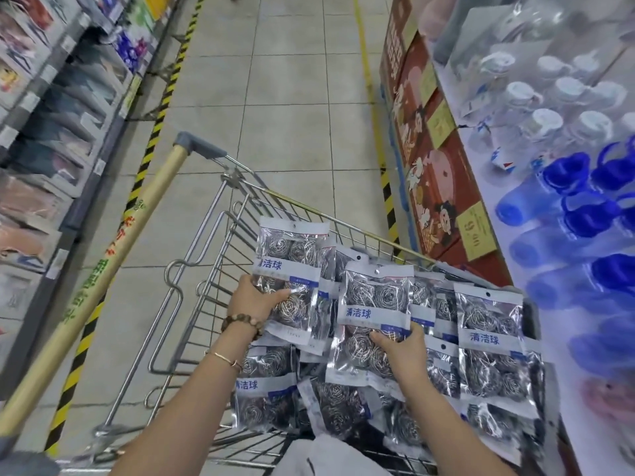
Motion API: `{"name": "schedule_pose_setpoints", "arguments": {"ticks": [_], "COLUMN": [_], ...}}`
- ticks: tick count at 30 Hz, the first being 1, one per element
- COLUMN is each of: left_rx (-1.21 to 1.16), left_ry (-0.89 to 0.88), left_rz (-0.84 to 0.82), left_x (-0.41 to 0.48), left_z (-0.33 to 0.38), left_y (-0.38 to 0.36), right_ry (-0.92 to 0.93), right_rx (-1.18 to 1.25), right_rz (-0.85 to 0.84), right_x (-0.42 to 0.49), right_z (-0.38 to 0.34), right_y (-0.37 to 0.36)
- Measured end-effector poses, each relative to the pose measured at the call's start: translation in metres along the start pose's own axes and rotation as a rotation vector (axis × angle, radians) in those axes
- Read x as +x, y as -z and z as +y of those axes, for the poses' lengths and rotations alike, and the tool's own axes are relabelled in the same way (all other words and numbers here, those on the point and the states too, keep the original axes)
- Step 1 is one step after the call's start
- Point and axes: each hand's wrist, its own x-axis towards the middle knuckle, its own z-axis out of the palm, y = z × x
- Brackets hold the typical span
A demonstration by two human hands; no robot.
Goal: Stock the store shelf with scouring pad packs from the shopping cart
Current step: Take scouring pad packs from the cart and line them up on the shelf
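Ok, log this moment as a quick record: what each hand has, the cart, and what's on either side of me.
left hand: grips one scouring pad pack at its lower part, held above the cart
right hand: grips a second pack near its middle
cart: wire, holds many more packs
right side: display with clear bottles and blue bottles
left side: shelf of packaged goods, blurred
floor: tiled, with yellow-black striped tape

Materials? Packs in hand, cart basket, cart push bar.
Packs: clear glossy plastic film, glare and creases; pads inside look like coiled steel wire, shiny silver. Cart basket: bare metal wire, bright grid, likely plated steel. Push bar: smooth tan sleeve with print, probably plastic; grey end cap.
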Motion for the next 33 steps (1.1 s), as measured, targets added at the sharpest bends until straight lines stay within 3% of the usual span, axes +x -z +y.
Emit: {"name": "schedule_pose_setpoints", "arguments": {"ticks": [9, 15, 33], "left_rx": [0.226, 0.103, 0.373], "left_ry": [-0.150, -0.222, -0.645], "left_rz": [0.042, -0.050, -0.353], "left_x": [-0.041, -0.049, -0.167], "left_z": [-0.007, -0.001, 0.046], "left_y": [0.000, -0.020, -0.109], "right_ry": [0.123, 0.113, -0.022], "right_rx": [0.066, 0.178, 0.448], "right_rz": [0.152, 0.271, 0.772], "right_x": [-0.026, -0.042, -0.134], "right_z": [0.012, 0.024, 0.125], "right_y": [0.009, 0.015, 0.103]}}
